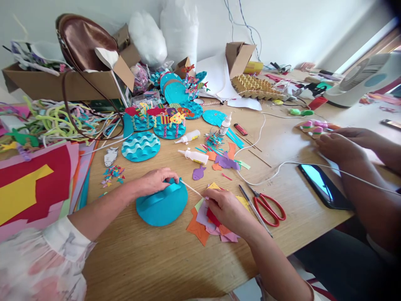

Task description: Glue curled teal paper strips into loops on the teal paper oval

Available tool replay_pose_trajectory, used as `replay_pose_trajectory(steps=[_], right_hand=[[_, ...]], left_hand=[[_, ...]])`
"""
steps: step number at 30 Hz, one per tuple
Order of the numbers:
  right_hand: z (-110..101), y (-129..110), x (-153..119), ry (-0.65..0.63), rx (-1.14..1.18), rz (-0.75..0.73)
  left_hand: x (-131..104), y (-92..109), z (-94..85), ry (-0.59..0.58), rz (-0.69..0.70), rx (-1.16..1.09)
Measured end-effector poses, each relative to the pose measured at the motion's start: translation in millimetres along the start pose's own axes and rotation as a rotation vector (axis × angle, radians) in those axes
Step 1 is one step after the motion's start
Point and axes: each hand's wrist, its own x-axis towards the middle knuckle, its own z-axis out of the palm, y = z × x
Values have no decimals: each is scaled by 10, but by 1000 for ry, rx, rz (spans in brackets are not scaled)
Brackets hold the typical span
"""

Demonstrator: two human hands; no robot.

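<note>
Basically, focus is the blue paper disc [159,211], lying on the desk [134,263] a little in from its near edge. Blue paper strip [164,193] stands raised across the disc; thin stick [191,188] has its tip at the strip's far end. Looks like glue-dabbing or tucking; can't see if the tip is wet.

To do it well, I'd say: pin the strip close to the contact spot, work the tip with light strokes, don't push sideways or the ridge flattens. If it's glue, thin coat, then hold until it grabs.

Left hand [159,182]: fingers curled closed on the strip at the disc's far rim, thumb contact mostly hidden. Right hand [224,207]: closed, pinching the stick by its near end, right above the paper scraps [199,230]. Scraps could snag the wrist; clearing a gap might help.

Outward: purple paper fish [198,173] just beyond the stick, glue bottles [194,156] past that. Pen [258,215] and red-handled scissors [277,217] lie toward the desk's near edge. Wave-striped disc [140,147] sits farther in. Phone [326,188] by the near edge, beside another person's hands [341,144].
</note>
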Motion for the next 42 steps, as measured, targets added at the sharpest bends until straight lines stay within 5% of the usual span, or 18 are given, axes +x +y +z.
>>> replay_pose_trajectory(steps=[42], right_hand=[[75,-40,-21,22,-56,17]], left_hand=[[-69,86,-82,-56,36,-18]])
